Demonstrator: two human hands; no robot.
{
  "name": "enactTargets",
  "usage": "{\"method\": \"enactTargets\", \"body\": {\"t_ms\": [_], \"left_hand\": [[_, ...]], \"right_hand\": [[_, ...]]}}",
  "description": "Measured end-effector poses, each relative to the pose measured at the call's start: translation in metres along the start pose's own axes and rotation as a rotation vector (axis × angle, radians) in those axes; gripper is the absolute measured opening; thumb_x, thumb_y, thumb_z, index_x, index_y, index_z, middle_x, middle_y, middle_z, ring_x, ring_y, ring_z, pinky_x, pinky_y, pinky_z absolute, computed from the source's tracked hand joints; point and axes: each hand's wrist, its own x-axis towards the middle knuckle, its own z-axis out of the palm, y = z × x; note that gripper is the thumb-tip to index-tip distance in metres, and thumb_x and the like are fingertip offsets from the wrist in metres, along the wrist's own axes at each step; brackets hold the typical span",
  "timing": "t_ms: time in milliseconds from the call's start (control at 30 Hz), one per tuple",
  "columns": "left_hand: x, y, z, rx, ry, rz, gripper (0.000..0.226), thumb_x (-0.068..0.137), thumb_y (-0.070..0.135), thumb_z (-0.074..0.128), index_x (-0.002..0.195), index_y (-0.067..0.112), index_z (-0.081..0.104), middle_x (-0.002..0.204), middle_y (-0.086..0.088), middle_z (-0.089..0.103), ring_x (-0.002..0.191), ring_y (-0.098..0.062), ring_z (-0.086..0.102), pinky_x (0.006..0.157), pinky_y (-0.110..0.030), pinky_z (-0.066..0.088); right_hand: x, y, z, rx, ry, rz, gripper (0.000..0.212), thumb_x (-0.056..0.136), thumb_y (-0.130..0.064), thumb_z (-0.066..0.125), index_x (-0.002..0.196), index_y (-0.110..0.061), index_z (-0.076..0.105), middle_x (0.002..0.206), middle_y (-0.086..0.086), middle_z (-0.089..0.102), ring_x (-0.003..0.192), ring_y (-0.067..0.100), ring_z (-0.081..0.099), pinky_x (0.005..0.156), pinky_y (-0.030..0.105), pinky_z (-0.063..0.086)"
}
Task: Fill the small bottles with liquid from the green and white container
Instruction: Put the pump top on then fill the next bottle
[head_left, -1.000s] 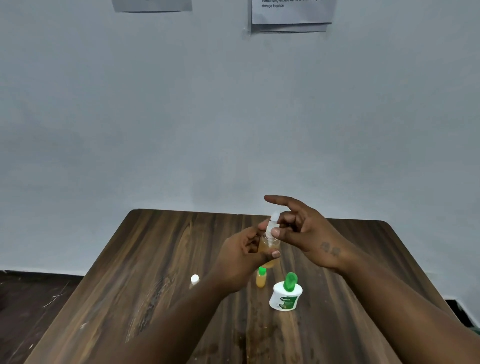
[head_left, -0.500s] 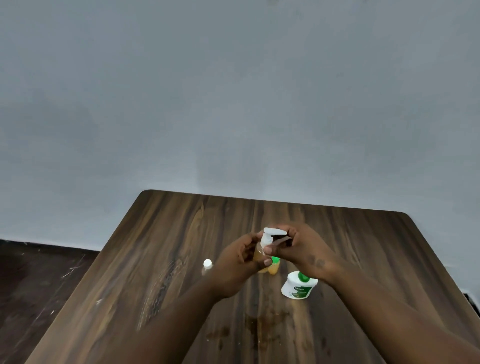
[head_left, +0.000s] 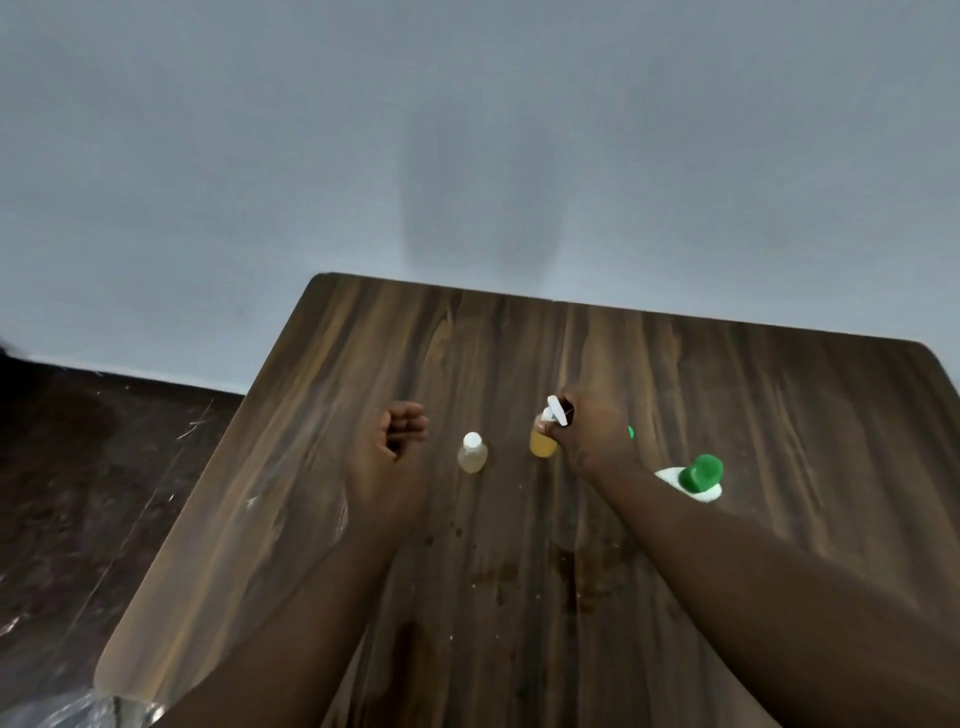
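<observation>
On the table (head_left: 779, 415), well to the left of the container (head_left: 691, 483), a spray bottle (head_left: 543, 444) partly full of amber liquid is held upright. Further left of the container a capped bottle (head_left: 471, 453) of pale liquid is set down, touched by neither hand. Between the container and the spray bottle a spot of green (head_left: 630, 432) is glimpsed, perhaps the cap of a third bottle; the rest is hidden.

The small bottles are judged light, thin-walled and easily tipped, and likely to give if squeezed. Dark stains (head_left: 571, 566) are seen on the wood, nearer the person than the container, so slippery surfaces are to be expected. Each is best steadied low on the body while its top is worked. The container, white with a green cap (head_left: 702, 470), is judged squat and stiffer, and is best taken round the white body.

The spray bottle is gripped by the right hand (head_left: 592, 441) at the neck, just under the white nozzle (head_left: 555, 410), with the fingers curled round it. Whether its base is resting on the table cannot be told. Furthest left from the container the left hand (head_left: 392, 457) is held over the table, fingers (head_left: 408, 423) loosely curled, with nothing in them.
</observation>
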Motion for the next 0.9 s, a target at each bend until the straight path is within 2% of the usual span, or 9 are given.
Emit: {"method": "enactTargets", "body": {"t_ms": [133,200,300,367,467,567,667,800,900], "left_hand": [[0.005,-0.036,-0.005,0.038,-0.055,-0.058,0.025,0.087,0.003,0.068,0.103,0.022,0.066,0.095,0.006,0.069,0.087,-0.01,0.067,0.079,-0.028,0.057],[0.007,-0.048,-0.002,0.091,-0.109,-0.08,0.029,0.087,0.005,0.071,0.104,0.028,0.065,0.097,0.008,0.068,0.088,-0.008,0.066,0.079,-0.023,0.057],[0.01,-0.059,0.011,0.2,-0.214,-0.083,0.038,0.084,-0.002,0.066,0.111,0.024,0.064,0.101,0.007,0.066,0.09,-0.007,0.064,0.077,-0.014,0.052],[0.014,-0.068,0.021,0.247,-0.316,-0.088,0.044,0.082,0.001,0.068,0.12,0.021,0.061,0.108,0.004,0.065,0.094,-0.005,0.062,0.083,-0.018,0.053],[0.022,-0.079,0.034,0.368,-0.419,-0.061,0.054,0.076,0.021,0.072,0.126,0.035,0.055,0.115,0.017,0.064,0.103,0.0,0.061,0.091,-0.03,0.054],[0.024,-0.077,0.049,0.422,-0.437,-0.014,0.034,0.082,0.03,0.073,0.113,0.035,0.06,0.103,0.018,0.068,0.094,0.005,0.062,0.079,-0.013,0.045],[0.023,-0.073,0.06,0.423,-0.407,0.058,0.007,0.091,0.019,0.067,0.094,0.024,0.064,0.085,0.012,0.066,0.078,0.007,0.058,0.063,-0.003,0.036],[0.009,-0.079,0.062,0.418,-0.412,0.055,0.014,0.093,0.024,0.066,0.107,0.025,0.067,0.096,0.016,0.066,0.09,-0.005,0.061,0.071,-0.004,0.037],[-0.029,-0.082,0.054,0.395,-0.535,0.27,0.028,0.082,0.03,0.078,0.109,0.028,0.07,0.101,0.012,0.072,0.096,-0.005,0.067,0.083,-0.016,0.048]], "right_hand": [[0.01,-0.001,0.022,-0.132,-0.036,-0.026,0.007,0.078,-0.023,0.07,0.076,-0.024,0.063,0.075,-0.011,0.057,0.074,0.009,0.053,0.064,0.025,0.035],[0.013,0.001,0.03,-0.156,-0.059,-0.034,0.004,0.082,-0.019,0.067,0.08,-0.019,0.063,0.074,-0.013,0.05,0.076,0.01,0.052,0.063,0.022,0.034],[0.015,0.006,0.039,-0.145,-0.029,-0.024,0.009,0.081,-0.02,0.067,0.087,-0.016,0.062,0.083,-0.01,0.053,0.079,0.015,0.054,0.069,0.032,0.042],[0.015,0.01,0.043,-0.16,-0.019,-0.03,0.014,0.082,-0.025,0.068,0.089,-0.019,0.058,0.087,-0.007,0.055,0.08,0.017,0.054,0.07,0.034,0.045],[0.013,0.013,0.042,-0.181,-0.018,-0.049,0.018,0.081,-0.027,0.066,0.089,-0.024,0.051,0.091,-0.005,0.057,0.082,0.019,0.057,0.07,0.035,0.045],[0.01,0.013,0.037,-0.165,-0.067,-0.027,0.035,0.075,-0.027,0.075,0.094,-0.024,0.047,0.097,-0.005,0.055,0.084,0.018,0.053,0.073,0.034,0.044],[-0.001,0.011,0.027,-0.177,-0.046,-0.054,0.039,0.076,-0.028,0.071,0.109,-0.02,0.051,0.109,-0.001,0.057,0.096,0.021,0.055,0.079,0.033,0.046],[-0.036,-0.007,0.012,-0.188,0.171,-0.169,0.038,0.082,-0.036,0.043,0.114,-0.021,0.056,0.113,-0.002,0.056,0.101,0.019,0.053,0.084,0.04,0.049],[-0.081,-0.017,0.011,-0.067,0.017,-0.103,0.033,0.089,-0.053,0.052,0.113,-0.033,0.06,0.105,-0.014,0.061,0.096,0.006,0.057,0.083,0.029,0.047]]}}
